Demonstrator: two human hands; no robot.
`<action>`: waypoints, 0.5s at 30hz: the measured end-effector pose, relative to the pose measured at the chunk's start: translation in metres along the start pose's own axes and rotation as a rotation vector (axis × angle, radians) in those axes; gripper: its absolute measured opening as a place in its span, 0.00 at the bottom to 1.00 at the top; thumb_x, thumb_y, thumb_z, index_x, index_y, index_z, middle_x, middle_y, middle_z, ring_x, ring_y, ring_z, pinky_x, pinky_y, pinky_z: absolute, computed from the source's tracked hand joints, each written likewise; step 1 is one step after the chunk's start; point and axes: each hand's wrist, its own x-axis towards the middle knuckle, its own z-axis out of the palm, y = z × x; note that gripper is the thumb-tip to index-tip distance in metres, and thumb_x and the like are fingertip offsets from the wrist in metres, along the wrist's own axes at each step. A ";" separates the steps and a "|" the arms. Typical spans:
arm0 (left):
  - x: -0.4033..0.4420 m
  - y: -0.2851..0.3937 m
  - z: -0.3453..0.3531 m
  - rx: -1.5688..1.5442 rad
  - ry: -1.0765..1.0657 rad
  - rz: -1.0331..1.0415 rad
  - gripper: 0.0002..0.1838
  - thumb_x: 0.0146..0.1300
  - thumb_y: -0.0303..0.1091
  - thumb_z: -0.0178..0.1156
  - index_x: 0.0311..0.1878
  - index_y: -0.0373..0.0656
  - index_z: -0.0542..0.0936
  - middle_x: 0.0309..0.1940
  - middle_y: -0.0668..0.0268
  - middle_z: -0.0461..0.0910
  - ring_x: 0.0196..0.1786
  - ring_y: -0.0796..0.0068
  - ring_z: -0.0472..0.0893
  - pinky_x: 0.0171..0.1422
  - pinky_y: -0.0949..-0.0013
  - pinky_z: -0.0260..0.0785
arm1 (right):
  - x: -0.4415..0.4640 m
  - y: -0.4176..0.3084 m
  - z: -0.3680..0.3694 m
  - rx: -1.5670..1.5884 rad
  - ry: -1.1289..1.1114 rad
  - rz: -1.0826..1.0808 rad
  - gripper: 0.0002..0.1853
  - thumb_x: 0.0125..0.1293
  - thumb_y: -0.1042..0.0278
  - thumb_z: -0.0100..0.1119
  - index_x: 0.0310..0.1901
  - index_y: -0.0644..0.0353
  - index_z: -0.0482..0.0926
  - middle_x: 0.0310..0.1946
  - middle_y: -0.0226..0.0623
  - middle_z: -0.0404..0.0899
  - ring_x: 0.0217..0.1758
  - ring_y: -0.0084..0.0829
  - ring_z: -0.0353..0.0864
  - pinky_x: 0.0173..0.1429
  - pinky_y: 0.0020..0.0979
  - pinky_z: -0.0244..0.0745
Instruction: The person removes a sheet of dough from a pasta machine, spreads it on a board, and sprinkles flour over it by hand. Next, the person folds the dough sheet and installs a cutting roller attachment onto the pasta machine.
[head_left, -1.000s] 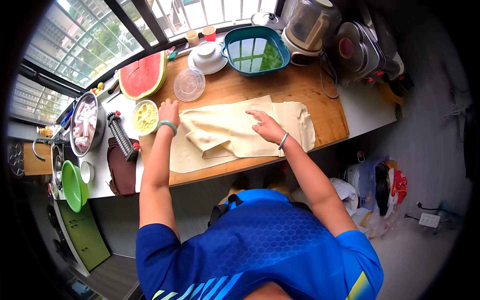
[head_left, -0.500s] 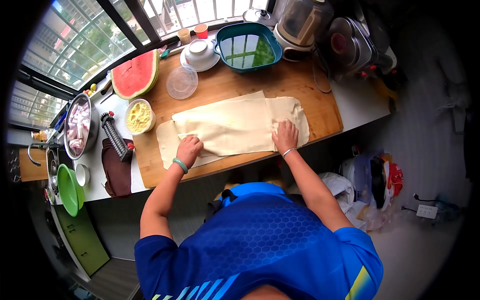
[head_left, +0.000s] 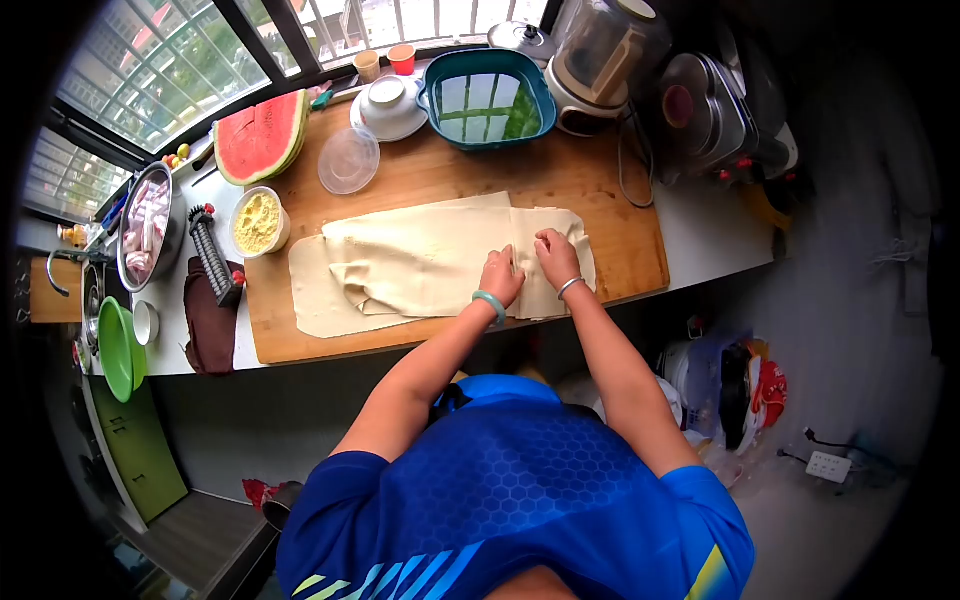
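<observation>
A person bends the fingers of the left hand (head_left: 503, 277) and right hand (head_left: 556, 258) close together over a layered sheet of pale dough (head_left: 425, 240), spread along the near side of a wooden board (head_left: 420, 180); whether either hand pinches it cannot be told. The dough looks soft, limp and easily stretched or creased, best taken by both ends of an edge, layers together, with flat, spread fingers supporting the middle.
</observation>
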 end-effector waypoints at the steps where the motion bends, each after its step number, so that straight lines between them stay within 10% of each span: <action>1: 0.002 0.004 0.008 -0.004 0.018 -0.016 0.27 0.47 0.31 0.57 0.52 0.32 0.65 0.41 0.45 0.69 0.45 0.50 0.70 0.51 0.60 0.64 | 0.004 0.004 0.003 0.050 -0.048 0.000 0.08 0.55 0.68 0.52 0.36 0.59 0.74 0.34 0.43 0.74 0.37 0.40 0.74 0.42 0.35 0.70; 9: 0.014 0.018 0.030 -0.116 0.245 -0.330 0.20 0.45 0.31 0.60 0.43 0.35 0.69 0.26 0.59 0.73 0.33 0.61 0.74 0.40 0.63 0.68 | 0.016 0.021 0.005 0.142 -0.153 -0.086 0.10 0.56 0.63 0.53 0.32 0.63 0.74 0.29 0.44 0.75 0.33 0.36 0.75 0.38 0.33 0.70; 15: 0.014 0.064 0.040 -0.126 0.397 -0.198 0.14 0.48 0.29 0.59 0.39 0.39 0.71 0.17 0.66 0.71 0.21 0.70 0.72 0.31 0.69 0.67 | 0.038 0.001 -0.024 0.073 -0.366 0.112 0.17 0.57 0.55 0.55 0.32 0.64 0.72 0.25 0.46 0.76 0.30 0.37 0.76 0.36 0.32 0.70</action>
